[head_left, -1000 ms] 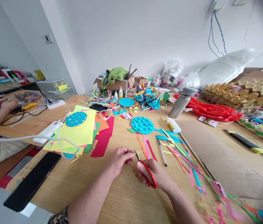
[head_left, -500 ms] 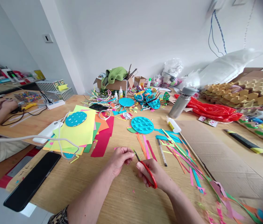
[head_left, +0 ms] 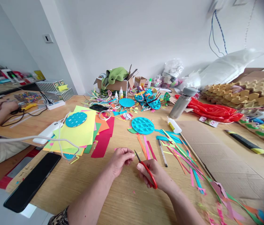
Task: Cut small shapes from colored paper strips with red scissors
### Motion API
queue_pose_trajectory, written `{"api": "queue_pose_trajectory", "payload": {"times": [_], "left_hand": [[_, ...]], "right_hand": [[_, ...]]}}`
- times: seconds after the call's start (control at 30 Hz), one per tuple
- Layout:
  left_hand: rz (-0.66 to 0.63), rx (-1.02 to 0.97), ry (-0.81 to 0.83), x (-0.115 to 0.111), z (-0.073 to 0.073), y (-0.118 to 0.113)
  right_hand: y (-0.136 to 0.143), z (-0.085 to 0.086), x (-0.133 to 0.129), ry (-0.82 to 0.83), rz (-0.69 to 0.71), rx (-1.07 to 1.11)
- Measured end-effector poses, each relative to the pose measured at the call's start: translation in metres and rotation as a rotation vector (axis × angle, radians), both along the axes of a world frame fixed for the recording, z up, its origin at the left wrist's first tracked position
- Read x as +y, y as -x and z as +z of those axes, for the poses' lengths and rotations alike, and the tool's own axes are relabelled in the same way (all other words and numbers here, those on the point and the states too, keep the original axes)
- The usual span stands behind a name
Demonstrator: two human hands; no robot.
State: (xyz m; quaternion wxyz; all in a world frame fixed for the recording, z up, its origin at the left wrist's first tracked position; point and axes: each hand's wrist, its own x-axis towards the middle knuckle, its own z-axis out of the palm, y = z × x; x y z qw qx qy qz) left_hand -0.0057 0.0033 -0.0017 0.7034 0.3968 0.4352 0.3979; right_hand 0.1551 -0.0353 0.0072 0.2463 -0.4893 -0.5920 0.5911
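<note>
My right hand (head_left: 153, 173) is wrapped round red-handled scissors (head_left: 148, 173), whose dark blades point up and left toward my left hand. My left hand (head_left: 123, 160) is pinched, thumb against fingers, right beside the blade tips; whatever it holds is too small to make out. Just beyond the hands lie orange, pink (head_left: 146, 147) and red paper strips. Behind them sits a blue textured oval (head_left: 142, 125) with a small green piece (head_left: 133, 130) at its left edge. A pen (head_left: 163, 153) lies to the right of the strips.
Coloured paper sheets (head_left: 77, 134) and a black phone (head_left: 32, 182) lie left. Right are a metal bottle (head_left: 183, 103), a glue bottle (head_left: 174, 125), more strips, cardboard (head_left: 212, 156) and egg trays (head_left: 246, 93). Another person's hands (head_left: 8, 106) are at far left.
My hands and the scissors have barely moved. A yellowish bit near the blade tips now appears just beyond them. The other person's hands at far left have shifted slightly.
</note>
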Motion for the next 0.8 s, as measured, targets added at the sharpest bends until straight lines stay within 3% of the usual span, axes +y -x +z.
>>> {"api": "queue_pose_trajectory", "payload": {"times": [0.13,0.23,0.4,0.63,0.8], "left_hand": [[0.014,-0.006,0.005,0.005,0.003,0.007],[0.146,0.002,0.006,0.015,0.008,0.024],[0.363,0.421,-0.173,0.033,0.006,0.053],[0.112,0.935,-0.333,0.030,-0.004,0.054],[0.117,1.111,-0.328,0.027,0.001,0.053]], "right_hand": [[-0.001,0.000,0.002,-0.009,-0.019,-0.025],[-0.002,0.002,0.002,-0.043,-0.056,-0.032],[-0.002,0.007,0.001,-0.054,-0.153,-0.024],[-0.002,0.010,0.002,-0.074,-0.210,-0.002],[-0.003,0.009,0.003,-0.091,-0.218,-0.012]]}}
